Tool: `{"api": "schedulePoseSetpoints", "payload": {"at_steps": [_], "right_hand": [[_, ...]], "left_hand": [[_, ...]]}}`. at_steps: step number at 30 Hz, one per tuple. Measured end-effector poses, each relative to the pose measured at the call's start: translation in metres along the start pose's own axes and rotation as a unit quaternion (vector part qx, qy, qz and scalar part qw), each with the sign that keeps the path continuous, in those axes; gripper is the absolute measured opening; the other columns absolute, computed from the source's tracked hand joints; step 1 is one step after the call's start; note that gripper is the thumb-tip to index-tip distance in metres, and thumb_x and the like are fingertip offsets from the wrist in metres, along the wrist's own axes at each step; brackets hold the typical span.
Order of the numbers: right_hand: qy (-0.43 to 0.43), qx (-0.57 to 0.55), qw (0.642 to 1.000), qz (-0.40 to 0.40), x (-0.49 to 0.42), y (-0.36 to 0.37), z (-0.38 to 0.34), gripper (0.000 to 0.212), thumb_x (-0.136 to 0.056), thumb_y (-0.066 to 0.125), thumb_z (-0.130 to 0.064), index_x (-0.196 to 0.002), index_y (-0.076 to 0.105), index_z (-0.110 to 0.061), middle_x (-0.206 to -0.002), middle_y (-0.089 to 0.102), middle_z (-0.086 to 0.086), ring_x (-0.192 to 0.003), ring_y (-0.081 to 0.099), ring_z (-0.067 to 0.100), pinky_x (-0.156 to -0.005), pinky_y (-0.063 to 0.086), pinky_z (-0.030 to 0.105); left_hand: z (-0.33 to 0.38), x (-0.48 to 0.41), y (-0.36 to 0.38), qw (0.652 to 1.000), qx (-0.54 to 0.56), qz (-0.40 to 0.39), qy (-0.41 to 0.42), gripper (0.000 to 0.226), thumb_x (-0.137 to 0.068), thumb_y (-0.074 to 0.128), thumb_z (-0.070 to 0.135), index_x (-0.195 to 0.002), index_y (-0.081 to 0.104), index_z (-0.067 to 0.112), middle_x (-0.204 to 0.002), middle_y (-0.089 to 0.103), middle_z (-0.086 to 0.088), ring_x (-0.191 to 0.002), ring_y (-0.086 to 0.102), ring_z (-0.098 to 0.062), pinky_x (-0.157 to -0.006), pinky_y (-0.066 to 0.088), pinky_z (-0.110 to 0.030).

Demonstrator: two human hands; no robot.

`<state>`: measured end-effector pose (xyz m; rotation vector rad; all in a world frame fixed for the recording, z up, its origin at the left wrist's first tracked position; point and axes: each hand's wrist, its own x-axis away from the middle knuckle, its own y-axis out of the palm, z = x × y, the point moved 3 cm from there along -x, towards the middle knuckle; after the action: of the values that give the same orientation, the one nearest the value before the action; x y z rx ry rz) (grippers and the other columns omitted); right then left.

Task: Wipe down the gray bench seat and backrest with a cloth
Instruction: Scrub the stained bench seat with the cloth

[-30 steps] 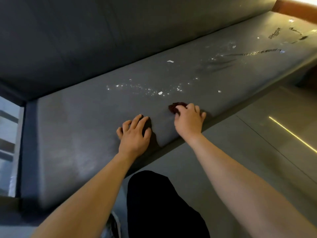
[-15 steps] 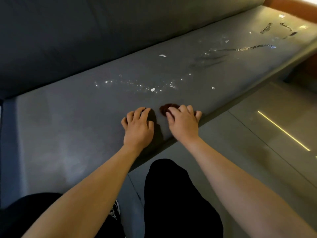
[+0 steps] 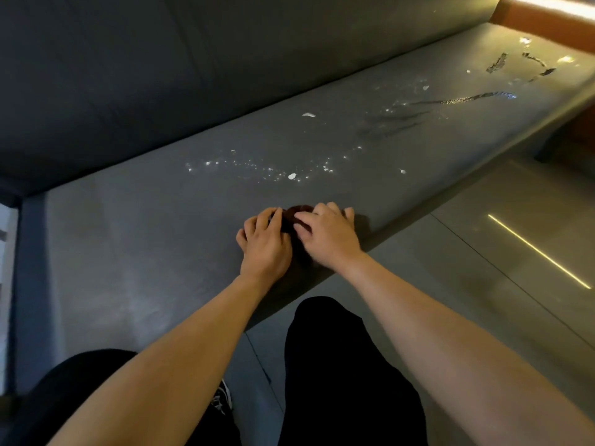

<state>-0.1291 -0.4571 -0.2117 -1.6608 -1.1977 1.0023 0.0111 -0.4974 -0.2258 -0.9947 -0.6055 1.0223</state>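
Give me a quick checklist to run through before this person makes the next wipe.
1. Cloth in hand: ok, the right hand grips it and the left hand touches it.
2. Cloth down on the seat: ok.
3. Droplets and specks ahead wiped: not ok.
4. Wet streaks farther right cleared: not ok.
5. Backrest clean: cannot tell.

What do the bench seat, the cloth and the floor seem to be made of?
Bench seat: probably vinyl or leather upholstery, smooth with a dull sheen; droplets bead on it. Cloth: soft dark reddish fabric, crumpled into folds; weave too small to tell. Floor: likely polished tile or stone, glossy, mirroring a light strip, with thin joint lines.
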Motion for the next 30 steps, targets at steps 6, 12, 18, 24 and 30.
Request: {"api": "schedulePoseSetpoints", "payload": {"at_steps": [6,12,18,24,30], "right_hand": [[0.178,0.038,0.982,0.05,-0.014,-0.021,0.053,0.031,-0.104,0.043,-0.037,-0.125,0.064,-0.026,-0.119,0.057,0.009,-0.117,0.049,0.031,-0.102,0.031,0.052],[0.078,-0.013,0.997,-0.013,-0.002,-0.003,-0.01,0.032,-0.103,0.043,-0.041,-0.106,0.072,-0.028,-0.106,0.062,0.002,-0.105,0.056,0.024,-0.096,0.033,0.047],[0.099,-0.194,0.965,-0.148,-0.009,-0.008,-0.024,0.044,-0.1,0.037,-0.054,-0.092,0.075,-0.033,-0.099,0.069,-0.006,-0.103,0.059,0.018,-0.11,0.028,0.052],[0.15,-0.488,0.853,-0.104,-0.021,-0.027,-0.064,0.044,-0.108,0.04,-0.025,-0.152,0.046,-0.024,-0.157,0.042,0.001,-0.145,0.039,0.02,-0.117,0.036,0.036],[0.158,-0.556,0.812,-0.079,-0.031,-0.033,-0.089,0.05,-0.098,0.059,-0.009,-0.141,0.053,-0.033,-0.14,0.053,0.005,-0.124,0.056,0.024,-0.095,0.057,0.036]], "left_hand": [[-0.002,0.001,-0.005,0.999,0.023,-0.027,0.006,0.053,-0.106,0.039,0.024,-0.158,0.031,0.019,-0.162,0.028,-0.001,-0.146,0.016,-0.026,-0.122,0.011,-0.048],[0.004,0.005,-0.009,0.998,0.048,-0.029,-0.015,0.051,-0.106,0.034,0.024,-0.157,0.033,0.02,-0.163,0.028,0.001,-0.146,0.018,-0.023,-0.121,0.011,-0.043],[-0.002,0.006,-0.021,0.968,0.226,-0.058,-0.092,0.048,-0.103,0.03,0.029,-0.147,0.048,0.038,-0.15,0.049,0.002,-0.14,0.038,-0.024,-0.121,0.025,-0.046],[-0.005,0.002,-0.051,0.86,0.465,-0.048,-0.207,0.057,-0.101,0.052,0.049,-0.151,0.041,0.023,-0.144,0.057,-0.002,-0.126,0.059,-0.022,-0.11,0.046,-0.04],[-0.03,-0.003,-0.086,0.809,0.537,0.013,-0.237,0.009,-0.099,0.064,0.022,-0.101,0.067,0.013,-0.09,0.073,-0.007,-0.08,0.07,-0.019,-0.073,0.058,-0.033]]}}
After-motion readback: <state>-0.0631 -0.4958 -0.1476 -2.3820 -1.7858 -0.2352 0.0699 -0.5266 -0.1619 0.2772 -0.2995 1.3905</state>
